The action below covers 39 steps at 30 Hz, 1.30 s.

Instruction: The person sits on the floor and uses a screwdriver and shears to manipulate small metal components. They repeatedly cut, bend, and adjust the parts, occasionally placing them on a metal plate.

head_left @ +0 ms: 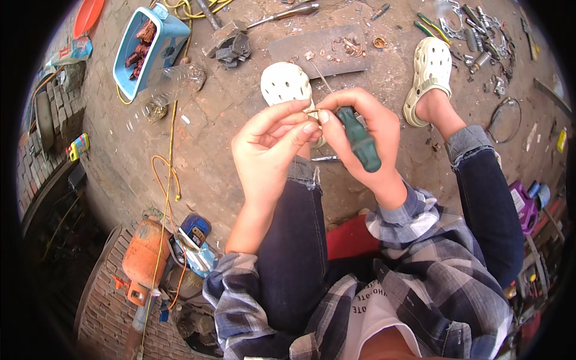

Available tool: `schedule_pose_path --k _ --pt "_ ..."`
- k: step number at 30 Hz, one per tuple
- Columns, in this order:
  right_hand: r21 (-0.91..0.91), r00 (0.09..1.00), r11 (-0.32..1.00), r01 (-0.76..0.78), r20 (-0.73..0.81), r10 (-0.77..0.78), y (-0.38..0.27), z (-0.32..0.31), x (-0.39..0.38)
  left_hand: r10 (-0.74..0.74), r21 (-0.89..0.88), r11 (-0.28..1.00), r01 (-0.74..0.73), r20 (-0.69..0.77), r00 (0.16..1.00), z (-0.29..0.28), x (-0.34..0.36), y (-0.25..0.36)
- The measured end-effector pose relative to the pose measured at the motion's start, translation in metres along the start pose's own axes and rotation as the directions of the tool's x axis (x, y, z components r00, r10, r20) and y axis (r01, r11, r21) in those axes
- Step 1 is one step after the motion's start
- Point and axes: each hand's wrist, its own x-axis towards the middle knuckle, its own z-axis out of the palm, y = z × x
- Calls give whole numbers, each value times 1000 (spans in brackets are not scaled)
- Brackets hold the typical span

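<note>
My left hand point(264, 144) pinches a tiny brass-coloured metal piece point(311, 111) between thumb and fingertips, above the left shoe. My right hand point(379, 135) has a screwdriver point(360, 143) tucked in its palm, its dark green handle slanting toward me and its thin shaft pointing away. The right thumb and forefinger also meet at the brass-coloured piece, so both hands touch it. What exactly the small piece is cannot be made out. Beyond the hands, a flat metal sheet point(288, 49) lies on the ground with copper-coloured scraps point(348, 47) on it.
A light blue bin point(123, 75) with reddish copper coils stands at the far left, near a clear plastic bottle point(153, 108). Pliers point(433, 27) and loose metal parts point(480, 42) lie far right. An orange power tool point(146, 255) and yellow cord point(171, 144) are at left.
</note>
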Motion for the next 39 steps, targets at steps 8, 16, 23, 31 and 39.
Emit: schedule_pose_path --k 8,16,23,31,39 --pt "194 996 978 -80 43 73 7 1 -1 163 160 975 -156 -34 986 3 -2 -4" --pt "-176 939 927 330 -38 -341 24 4 8 160 162 976 -144 -87 983 1 2 -8" --pt "-316 925 874 368 26 -380 63 7 19 139 214 970 -113 -111 984 -8 15 -20" --pt "-585 961 768 262 85 -264 191 32 34 91 311 948 -60 -86 992 -17 13 -28" --pt "-591 966 764 257 164 -199 207 35 27 54 294 955 -36 -54 997 -17 15 -34"
